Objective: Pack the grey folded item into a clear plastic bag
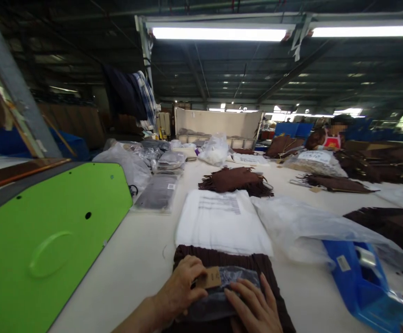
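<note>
A dark brown fringed cloth item lies on the white table directly before me, with a small clear plastic bag on top of it. My left hand pinches a tan cardboard tag at the bag's left side. Flat over the right part of the bag rests my right hand, its fingers stretched out. What lies inside the bag is hard to make out. Just beyond the brown item is a stack of white printed bags, touching its far edge.
A green machine panel stands at left. Bagged grey goods lie behind it. Brown fringed pieces lie farther back. On the right are loose clear plastic and a blue tape dispenser. A person is at the far right.
</note>
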`<state>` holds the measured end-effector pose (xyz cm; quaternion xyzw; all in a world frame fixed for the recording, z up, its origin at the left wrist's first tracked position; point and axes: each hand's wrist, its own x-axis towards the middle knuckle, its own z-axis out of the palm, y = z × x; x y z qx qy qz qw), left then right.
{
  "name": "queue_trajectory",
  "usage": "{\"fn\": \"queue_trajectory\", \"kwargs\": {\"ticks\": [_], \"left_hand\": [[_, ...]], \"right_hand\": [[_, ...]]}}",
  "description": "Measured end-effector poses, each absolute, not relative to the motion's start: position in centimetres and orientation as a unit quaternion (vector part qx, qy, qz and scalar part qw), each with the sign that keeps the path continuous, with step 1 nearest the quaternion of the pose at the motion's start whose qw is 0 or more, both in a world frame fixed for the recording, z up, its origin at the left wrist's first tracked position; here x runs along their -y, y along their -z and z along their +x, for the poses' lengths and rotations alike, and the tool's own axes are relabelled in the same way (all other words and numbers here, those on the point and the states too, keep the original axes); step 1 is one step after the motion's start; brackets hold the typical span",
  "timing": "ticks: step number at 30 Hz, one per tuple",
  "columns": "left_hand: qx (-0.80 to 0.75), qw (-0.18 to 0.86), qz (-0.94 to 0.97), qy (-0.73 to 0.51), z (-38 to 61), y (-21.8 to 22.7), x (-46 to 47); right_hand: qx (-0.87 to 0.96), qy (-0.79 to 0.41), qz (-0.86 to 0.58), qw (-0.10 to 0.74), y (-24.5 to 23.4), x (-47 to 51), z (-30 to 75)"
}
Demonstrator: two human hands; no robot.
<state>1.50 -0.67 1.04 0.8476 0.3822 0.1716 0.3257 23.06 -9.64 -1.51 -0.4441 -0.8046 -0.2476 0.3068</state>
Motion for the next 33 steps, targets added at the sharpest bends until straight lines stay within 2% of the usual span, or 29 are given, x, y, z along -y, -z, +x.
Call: {"fn": "queue_trajectory", "kwargs": {"ticks": [3,7,10,12,18,23,33], "left_hand": [[-0.365,0.317,0.849,-0.214,0.6,-1.5,-0.1],[-0.445,0.256,0.82,-0.252,0.0,-2.6,-3.6],[-0.482,0.238,0.814,-0.221,0.8,-2.6,-7.4],[-0.482,0.237,0.821,-0.192,1.8,-2.0,-9.7],[-0.495,0.227,0.831,-0.116,3.7,0.5,-12.9],[-0.497,0.233,0.828,-0.114,3.8,1.5,-13.1],[-0.493,0.2,0.843,-0.081,4.5,-0.4,-11.9]], "right_hand": [[0.775,0.183,-0.509,0.327,1.0,9.3,24.8],[0.667,0.006,-0.646,0.371,-0.6,5.9,27.8],[0.646,-0.136,-0.683,0.312,-1.6,1.6,29.2],[0.658,-0.181,-0.682,0.264,-1.8,-1.1,29.6],[0.651,-0.235,-0.697,0.188,0.2,-5.8,30.4],[0.639,-0.271,-0.698,0.176,2.0,-6.5,31.2],[0.604,-0.304,-0.718,0.167,2.4,-7.8,30.9]]}}
